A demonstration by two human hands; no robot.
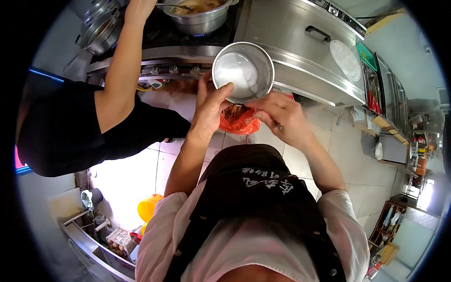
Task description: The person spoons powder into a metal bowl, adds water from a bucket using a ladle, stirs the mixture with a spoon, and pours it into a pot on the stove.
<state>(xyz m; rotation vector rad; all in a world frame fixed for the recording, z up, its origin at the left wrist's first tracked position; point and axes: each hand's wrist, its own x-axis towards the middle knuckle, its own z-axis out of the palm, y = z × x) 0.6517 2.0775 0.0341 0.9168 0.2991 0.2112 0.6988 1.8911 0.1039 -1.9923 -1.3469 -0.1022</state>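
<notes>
A round metal container with something whitish inside is held up in front of me, its mouth facing the camera. My left hand grips its left side, with the thumb over the rim. Beside the lower right rim is my right hand, slightly blurred, its fingers bent and close together. Whether the right fingertips touch the rim or pinch something small, I cannot make out. Below the container, partly covered by it, is a red plastic bag with brownish contents.
Left of me stands another person in black, one arm reaching over the stove. A large pot sits over a blue flame. To the right is a steel cabinet. Eggs and a yellow container are low at left.
</notes>
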